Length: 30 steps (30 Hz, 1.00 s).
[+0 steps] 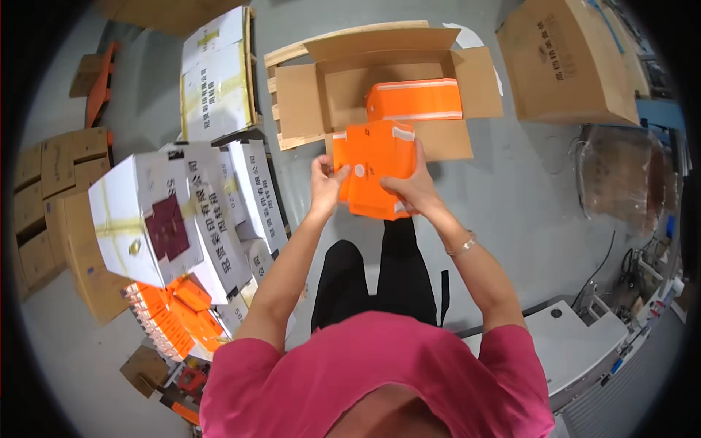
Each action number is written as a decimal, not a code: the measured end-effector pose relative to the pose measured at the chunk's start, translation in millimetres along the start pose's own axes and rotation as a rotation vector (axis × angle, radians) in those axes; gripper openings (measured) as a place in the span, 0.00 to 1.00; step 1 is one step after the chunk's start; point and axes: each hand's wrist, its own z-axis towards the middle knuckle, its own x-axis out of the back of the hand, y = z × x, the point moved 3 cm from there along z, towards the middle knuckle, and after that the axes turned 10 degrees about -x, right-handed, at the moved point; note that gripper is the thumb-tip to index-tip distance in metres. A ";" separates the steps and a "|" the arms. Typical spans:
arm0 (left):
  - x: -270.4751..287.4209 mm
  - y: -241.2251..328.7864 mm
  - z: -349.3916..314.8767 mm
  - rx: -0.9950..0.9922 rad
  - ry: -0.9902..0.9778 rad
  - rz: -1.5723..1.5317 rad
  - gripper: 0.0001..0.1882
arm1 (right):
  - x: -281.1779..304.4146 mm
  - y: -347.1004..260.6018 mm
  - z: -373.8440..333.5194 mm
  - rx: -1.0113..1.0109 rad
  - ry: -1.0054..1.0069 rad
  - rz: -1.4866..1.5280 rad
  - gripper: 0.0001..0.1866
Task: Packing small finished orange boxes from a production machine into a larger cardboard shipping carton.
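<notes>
In front of my body I hold a stack of orange flat cardboard blanks (376,157) with a notched outline and a small pale round mark. My left hand (328,182) grips its left edge, thumb toward the face. On the lower right side my right hand (415,184) is closed, its thumb lying over the orange surface and its fingers mostly hidden behind. Just beyond stands an open brown carton (343,87) with its flaps spread out. Inside its right part lies another orange stack (416,101) with pale edges. The held stack overlaps the carton's near edge in view.
A wooden pallet (288,58) lies under the carton. White boxes (146,219) are piled at the left, with more orange pieces (193,314) below them. A big brown box (562,66) stands far right, near a clear plastic-wrapped bundle (621,179) and a white table (577,339).
</notes>
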 end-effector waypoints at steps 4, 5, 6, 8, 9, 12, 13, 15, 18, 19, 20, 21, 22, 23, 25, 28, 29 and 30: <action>-26.1 -51.4 109.2 -0.032 0.098 0.033 0.15 | -4.1 3.1 106.4 -0.074 0.190 -0.346 0.53; -36.7 -54.3 135.2 0.028 0.147 -0.005 0.16 | -0.9 10.0 138.3 0.075 0.249 -0.455 0.54; -45.7 -60.0 160.3 0.089 0.198 -0.042 0.18 | 0.6 15.8 166.2 0.227 0.304 -0.564 0.56; -53.5 -95.6 214.0 0.100 0.224 -0.053 0.22 | 1.5 30.3 218.3 0.124 0.295 -0.598 0.56; -52.1 -116.1 238.4 0.068 0.232 -0.084 0.23 | -2.0 33.5 239.8 0.040 0.292 -0.628 0.56; -49.3 -175.9 295.2 0.140 0.095 -0.171 0.27 | -6.1 57.4 294.9 -0.120 0.282 -0.706 0.56; -52.9 -191.8 308.6 0.126 0.143 -0.246 0.27 | -8.4 70.7 312.6 -0.151 0.277 -0.740 0.56; -69.4 -203.7 324.3 0.120 0.014 -0.394 0.26 | -6.1 99.5 340.2 -0.177 0.297 -0.778 0.57; -80.7 -241.8 340.4 0.212 0.012 -0.433 0.30 | -4.7 132.5 371.2 -0.200 0.308 -0.860 0.59; -85.3 -254.0 344.2 0.248 -0.025 -0.473 0.32 | -2.6 146.9 380.2 -0.211 0.302 -0.866 0.59; -88.0 -265.8 345.4 0.262 -0.017 -0.475 0.32 | -0.5 162.0 386.5 -0.229 0.322 -0.853 0.58; -94.1 -277.4 345.3 0.330 -0.099 -0.392 0.35 | 2.2 176.4 392.5 -0.245 0.342 -0.841 0.57; -99.2 -288.8 345.0 0.393 -0.182 -0.310 0.38 | 8.4 194.7 398.0 -0.301 0.318 -0.819 0.58; -94.4 -308.1 344.0 0.503 -0.278 -0.224 0.42 | 11.6 209.5 401.2 -0.355 0.287 -0.790 0.59; -86.6 -343.5 350.2 0.548 -0.272 -0.179 0.42 | 14.8 214.9 405.8 -0.463 0.249 -0.843 0.61; -93.5 -350.4 340.0 0.671 -0.182 -0.161 0.43 | 30.6 213.6 398.5 -0.344 0.289 -0.549 0.53; -92.6 -351.0 340.7 0.618 -0.172 -0.142 0.41 | 32.1 216.9 394.4 -0.339 0.287 -0.554 0.53; -90.5 -352.3 342.5 0.565 -0.162 -0.119 0.39 | 32.5 226.9 390.6 -0.250 0.316 -0.594 0.46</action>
